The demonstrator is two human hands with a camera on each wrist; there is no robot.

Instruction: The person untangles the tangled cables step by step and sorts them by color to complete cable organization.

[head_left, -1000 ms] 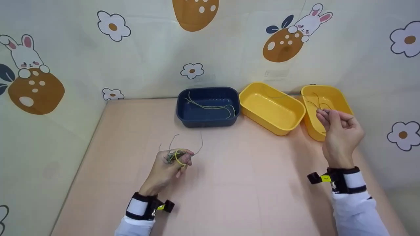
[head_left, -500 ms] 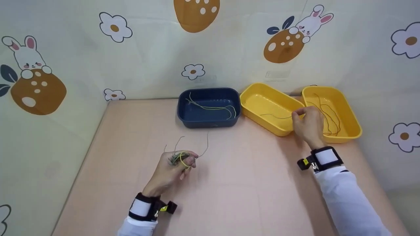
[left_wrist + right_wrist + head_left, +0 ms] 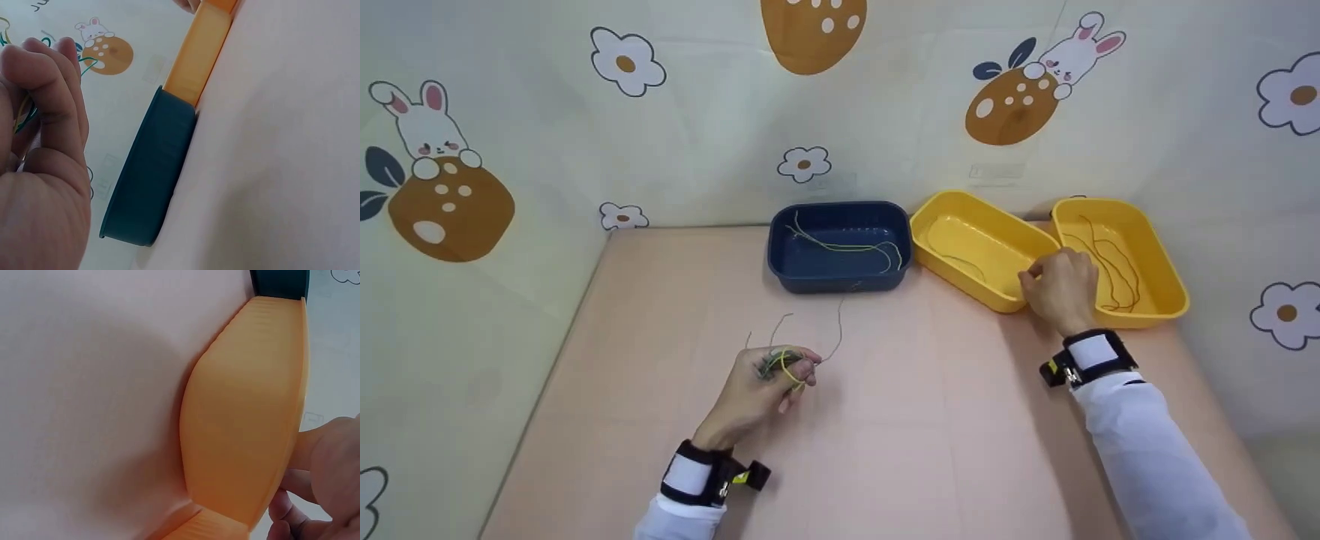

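My left hand (image 3: 750, 394) grips a small bundle of thin green and yellow strings (image 3: 775, 364) above the table, loose ends sticking up and out. The curled fingers (image 3: 59, 107) hide part of the bundle in the left wrist view. My right hand (image 3: 1061, 292) reaches over the near right rim of the middle yellow box (image 3: 969, 281), thumb and fingertips lowered inside. Left of those fingers, a thin greyish string (image 3: 964, 264) curves across the box floor. The yellow wall (image 3: 242, 405) hides the fingertips in the right wrist view; I cannot tell whether they still pinch the string.
A dark blue box (image 3: 840, 285) at the left of the row holds yellow-green strings (image 3: 844, 247). The right yellow box (image 3: 1155, 304) holds several brownish strings (image 3: 1125, 274). All three boxes stand close together along the patterned wall (image 3: 697, 150) behind the pink table (image 3: 885, 450).
My right hand has moved left and down from above the right yellow box to the middle one, bringing a string into it. The left hand has drifted slightly right, still gripping its bundle.
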